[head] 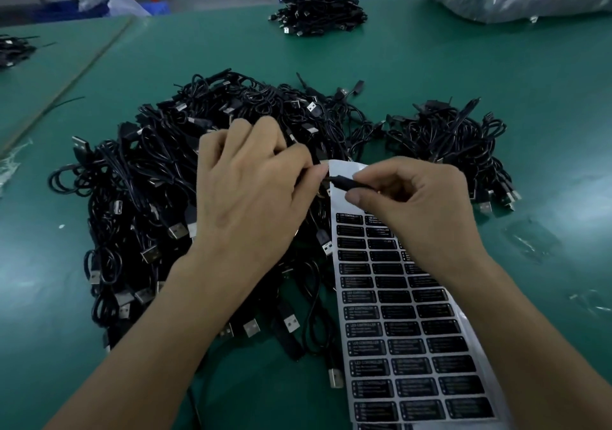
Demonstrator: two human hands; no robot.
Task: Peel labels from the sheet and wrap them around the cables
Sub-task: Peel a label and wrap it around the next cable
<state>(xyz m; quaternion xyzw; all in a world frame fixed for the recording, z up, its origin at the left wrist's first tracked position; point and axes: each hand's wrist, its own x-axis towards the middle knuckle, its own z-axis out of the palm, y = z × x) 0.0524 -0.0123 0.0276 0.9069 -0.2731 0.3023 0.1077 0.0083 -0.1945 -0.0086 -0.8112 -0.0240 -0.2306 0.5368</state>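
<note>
A short black cable (pixel 341 182) was held stretched between the two hands, just above the bare upper end of the label sheet (pixel 407 346), which lay on the green table (pixel 496 81) with most of its rows of black labels unpeeled; the left hand (pixel 251 191) was curled, its thumb and forefinger pinched on one end of the stretch; the right hand (pixel 414 194) was pinched on the other end between thumb and forefinger, the remaining fingers folded under; whether a label was on the cable could not be told, since both were dark and the spot was covered by the fingers; the step was judged to be the wrapping of a label round this cable; to be done well, the cable would best be held taut and straight, the label laid square across it, and the sticky halves pressed together from the cable outwards so that the edges met and no crease was trapped; the large pile of cables (pixel 142 197) lay against the sheet's left edge, beneath the left hand, so loose loops might be caught on the adhesive.
</note>
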